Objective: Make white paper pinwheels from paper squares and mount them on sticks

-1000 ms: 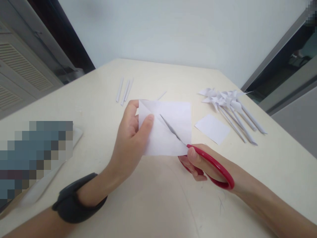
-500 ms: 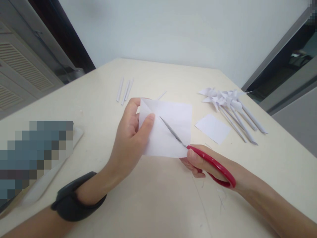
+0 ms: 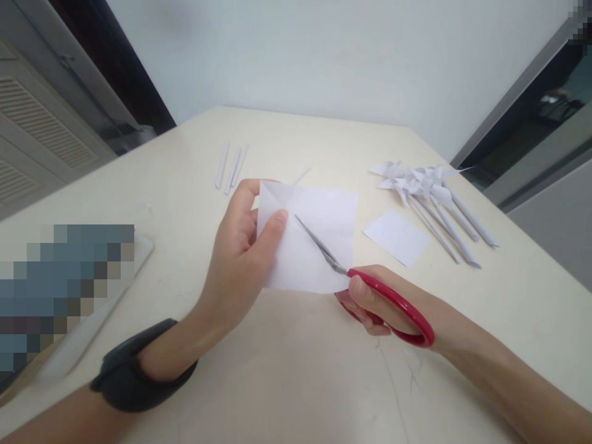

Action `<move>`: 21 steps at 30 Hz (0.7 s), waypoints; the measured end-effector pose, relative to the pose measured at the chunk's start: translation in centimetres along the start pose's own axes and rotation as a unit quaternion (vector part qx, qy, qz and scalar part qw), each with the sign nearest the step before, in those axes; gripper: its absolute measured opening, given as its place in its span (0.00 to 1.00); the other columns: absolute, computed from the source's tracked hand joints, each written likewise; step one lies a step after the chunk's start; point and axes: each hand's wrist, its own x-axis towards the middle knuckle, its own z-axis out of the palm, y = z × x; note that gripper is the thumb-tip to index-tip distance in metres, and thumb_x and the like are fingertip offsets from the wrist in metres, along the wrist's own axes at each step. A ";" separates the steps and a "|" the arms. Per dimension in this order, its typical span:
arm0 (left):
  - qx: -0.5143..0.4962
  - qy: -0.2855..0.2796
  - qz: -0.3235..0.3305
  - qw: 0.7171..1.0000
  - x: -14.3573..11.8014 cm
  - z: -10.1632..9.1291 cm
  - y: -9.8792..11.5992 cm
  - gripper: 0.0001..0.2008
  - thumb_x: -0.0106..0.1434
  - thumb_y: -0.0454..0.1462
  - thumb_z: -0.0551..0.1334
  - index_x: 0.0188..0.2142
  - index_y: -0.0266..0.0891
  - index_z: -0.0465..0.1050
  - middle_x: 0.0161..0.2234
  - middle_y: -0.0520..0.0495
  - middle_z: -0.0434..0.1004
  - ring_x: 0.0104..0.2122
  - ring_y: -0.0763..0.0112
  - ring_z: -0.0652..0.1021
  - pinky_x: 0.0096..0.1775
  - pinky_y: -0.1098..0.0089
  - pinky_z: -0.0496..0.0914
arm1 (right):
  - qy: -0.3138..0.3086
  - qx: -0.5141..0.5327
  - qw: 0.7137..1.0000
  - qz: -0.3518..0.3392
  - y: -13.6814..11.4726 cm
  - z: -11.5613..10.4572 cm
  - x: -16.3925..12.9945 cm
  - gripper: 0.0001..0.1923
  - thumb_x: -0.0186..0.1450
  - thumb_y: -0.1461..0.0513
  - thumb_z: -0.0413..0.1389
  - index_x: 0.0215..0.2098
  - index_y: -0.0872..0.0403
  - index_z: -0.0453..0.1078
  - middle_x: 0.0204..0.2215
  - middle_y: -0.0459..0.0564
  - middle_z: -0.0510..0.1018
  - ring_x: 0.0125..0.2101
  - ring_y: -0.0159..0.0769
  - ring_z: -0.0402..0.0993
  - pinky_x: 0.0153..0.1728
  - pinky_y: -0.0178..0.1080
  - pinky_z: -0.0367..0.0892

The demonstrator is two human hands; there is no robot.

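Scissors cutting into a held paper square

The left hand (image 3: pixel 240 259) has its fingers (image 3: pixel 272 229) clamped on the left edge of the paper square (image 3: pixel 319 237), lifted just above the surface (image 3: pixel 296 382). The right hand (image 3: pixel 370 302) grips the red scissors (image 3: pixel 393 305), whose blades lie along the paper's diagonal and have edged slightly further toward its centre than a second ago. Right of the paper square lie a smaller sheet (image 3: pixel 398 237) and paper pinwheels (image 3: pixel 430 191); behind it, rolled sticks (image 3: pixel 231 166).

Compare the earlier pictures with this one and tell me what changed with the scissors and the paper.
The scissors in the right hand barely moved along the diagonal; the blades have parted a little at the pivot. The left hand keeps its pinch on the paper square. The small sheet, pinwheels and rolled sticks lie unmoved.
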 end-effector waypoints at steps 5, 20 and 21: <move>-0.007 0.000 0.006 1.000 0.0 0.0 0.1 0.09 0.62 0.38 0.60 0.43 0.47 0.67 0.30 0.51 0.72 0.26 0.69 0.73 0.23 0.72 0.68 | 0.000 -0.019 1.000 0.014 -0.3 -0.1 -0.1 0.24 0.68 0.50 0.47 0.21 0.53 0.47 0.17 0.39 0.50 0.20 0.27 0.43 0.21 0.35 0.40; -0.090 0.048 -0.008 0.995 2.6 -1.7 0.8 0.08 0.61 0.31 0.58 0.38 0.46 0.71 0.37 0.53 0.77 0.32 0.66 0.78 0.24 0.72 0.70 | 0.062 -0.083 0.994 0.047 -0.6 -4.3 -0.7 0.20 0.66 0.50 0.50 0.24 0.54 0.57 0.21 0.42 0.57 0.21 0.27 0.51 0.23 0.35 0.49; -0.103 0.025 -0.024 0.994 2.8 -1.9 0.7 0.08 0.60 0.32 0.58 0.38 0.46 0.72 0.35 0.52 0.78 0.30 0.67 0.78 0.22 0.72 0.70 | 0.123 -0.059 0.991 0.009 -0.5 -4.7 -0.6 0.19 0.67 0.49 0.48 0.25 0.54 0.58 0.22 0.43 0.59 0.22 0.28 0.53 0.24 0.35 0.51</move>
